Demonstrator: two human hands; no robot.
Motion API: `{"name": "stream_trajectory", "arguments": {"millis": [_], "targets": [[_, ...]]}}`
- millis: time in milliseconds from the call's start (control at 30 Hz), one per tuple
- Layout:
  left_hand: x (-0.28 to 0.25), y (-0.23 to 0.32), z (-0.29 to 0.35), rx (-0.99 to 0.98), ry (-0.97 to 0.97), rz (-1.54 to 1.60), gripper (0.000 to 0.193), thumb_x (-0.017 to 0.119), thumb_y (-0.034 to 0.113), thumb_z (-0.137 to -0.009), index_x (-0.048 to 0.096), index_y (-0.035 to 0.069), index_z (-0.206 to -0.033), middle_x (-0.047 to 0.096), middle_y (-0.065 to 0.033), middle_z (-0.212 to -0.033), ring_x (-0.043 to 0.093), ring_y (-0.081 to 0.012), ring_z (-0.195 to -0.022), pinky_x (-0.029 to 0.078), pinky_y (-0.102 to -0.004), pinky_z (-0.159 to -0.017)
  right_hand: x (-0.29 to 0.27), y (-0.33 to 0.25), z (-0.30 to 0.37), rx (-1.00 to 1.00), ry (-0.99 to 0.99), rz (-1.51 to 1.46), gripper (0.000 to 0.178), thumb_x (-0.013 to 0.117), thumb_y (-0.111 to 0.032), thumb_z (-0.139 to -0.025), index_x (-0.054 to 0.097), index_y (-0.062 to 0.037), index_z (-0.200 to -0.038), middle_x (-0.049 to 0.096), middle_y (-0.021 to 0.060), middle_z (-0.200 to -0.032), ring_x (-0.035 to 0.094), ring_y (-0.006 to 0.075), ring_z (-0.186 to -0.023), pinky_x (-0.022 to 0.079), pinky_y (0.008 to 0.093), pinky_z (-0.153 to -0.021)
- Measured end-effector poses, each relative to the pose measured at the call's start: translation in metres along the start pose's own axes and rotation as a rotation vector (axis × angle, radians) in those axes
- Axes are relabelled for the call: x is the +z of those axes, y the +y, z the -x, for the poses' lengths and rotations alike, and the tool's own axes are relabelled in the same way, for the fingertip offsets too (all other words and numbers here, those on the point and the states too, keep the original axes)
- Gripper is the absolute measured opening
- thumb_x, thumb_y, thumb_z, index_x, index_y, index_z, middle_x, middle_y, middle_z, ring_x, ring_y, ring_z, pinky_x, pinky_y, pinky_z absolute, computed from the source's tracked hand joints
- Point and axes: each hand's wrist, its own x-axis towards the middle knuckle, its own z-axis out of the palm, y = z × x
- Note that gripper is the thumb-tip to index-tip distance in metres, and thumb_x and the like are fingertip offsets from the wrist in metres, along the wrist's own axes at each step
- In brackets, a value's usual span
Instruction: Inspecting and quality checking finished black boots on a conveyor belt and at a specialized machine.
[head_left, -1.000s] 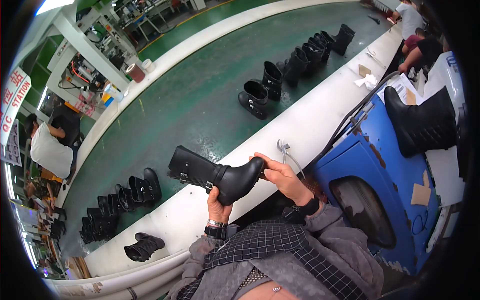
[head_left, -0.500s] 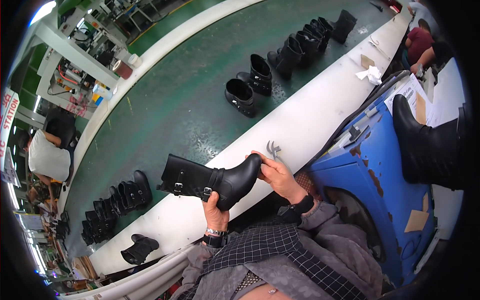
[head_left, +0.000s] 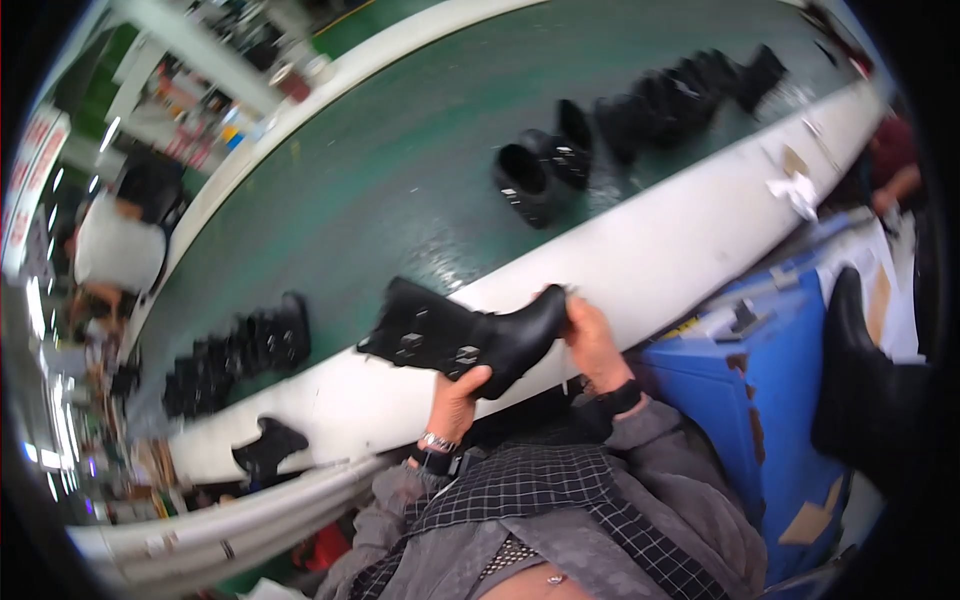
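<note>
A black boot (head_left: 510, 345) with buckled straps lies level above the white ledge, its shaft to the left and toe to the right. Fingers of my left hand (head_left: 456, 405) wrap under it near the heel, thumb pressed on the side. At the toe, my right hand (head_left: 594, 345) grips the tip, its fingers partly hidden behind the boot. Motion smears the picture. The grey metal tool seen on the ledge before cannot be made out now.
Black boots (head_left: 524, 185) stand along the green conveyor belt (head_left: 370, 220), in groups far right and left. One small boot (head_left: 268, 448) rests on the white ledge (head_left: 680, 235) at left. Rightward are a rusty blue cabinet (head_left: 700, 385) and another black boot (head_left: 850, 370). Other people sit further off.
The view has swung, so the surroundings sit differently in the picture. Both hands still hold the boot, which appears further right and slightly higher.
</note>
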Motion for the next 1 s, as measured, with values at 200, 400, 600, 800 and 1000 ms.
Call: {"name": "stream_trajectory", "arguments": {"millis": [200, 400, 600, 800, 1000], "targets": [[0.044, -0.018, -0.019, 0.008, -0.222, -0.583, 0.059, 0.079, 0.019, -0.069, 0.054, 0.001, -0.119, 0.058, -0.0089, -0.117, 0.053, -0.0173, -0.109, 0.042, -0.0318, -0.096, -0.047, -0.009, -0.013, 0.007, 0.179, -0.309, 0.042, 0.034, -0.031, -0.095, 0.052, -0.0019, -0.118, 0.060, 0.0137, -0.112, 0.056, 0.0265, -0.106, 0.044, 0.0419, -0.095], [0.073, -0.062, -0.043, 0.166, -0.262, -0.720, 0.063, 0.074, 0.016, -0.063, 0.049, 0.002, -0.120, 0.062, -0.0204, -0.105, 0.060, -0.0321, -0.099, 0.047, -0.0384, -0.087, -0.088, -0.010, -0.008, 0.047, 0.300, -0.152, 0.053, 0.030, -0.045, -0.097, 0.050, -0.0049, -0.125, 0.058, 0.0104, -0.120, 0.056, 0.0250, -0.109, 0.044, 0.0409, -0.095], [0.088, -0.115, -0.070, 0.223, -0.489, -0.886, 0.090, 0.073, 0.016, -0.069, 0.022, 0.004, -0.142, 0.049, -0.0284, -0.124, 0.048, -0.0406, -0.115, 0.041, -0.0402, -0.096, -0.178, 0.015, -0.007, 0.037, 0.201, 0.058, 0.056, 0.027, -0.041, -0.098, 0.042, 0.0007, -0.132, 0.053, 0.0164, -0.127, 0.052, 0.0276, -0.114, 0.040, 0.0412, -0.100], [0.072, -0.054, -0.067, -0.034, -0.562, -0.718, 0.064, 0.065, 0.017, -0.075, 0.042, 0.003, -0.133, 0.046, -0.0211, -0.132, 0.045, -0.0346, -0.121, 0.038, -0.0390, -0.100, -0.170, 0.032, -0.002, 0.198, 0.141, 0.179, 0.055, 0.030, -0.041, -0.097, 0.043, -0.0005, -0.131, 0.054, 0.0163, -0.125, 0.053, 0.0274, -0.112, 0.041, 0.0412, -0.098], [-0.098, 0.025, -0.047, 0.745, 0.823, -0.941, 0.055, 0.067, 0.009, -0.074, 0.044, 0.002, -0.124, 0.041, -0.0196, -0.128, 0.040, -0.0339, -0.119, 0.041, -0.0391, -0.093, -0.142, 0.040, -0.010, 0.325, 0.045, 0.308, 0.053, 0.032, -0.041, -0.096, 0.045, -0.0017, -0.130, 0.055, 0.0162, -0.123, 0.054, 0.0272, -0.109, 0.041, 0.0413, -0.097]]}}
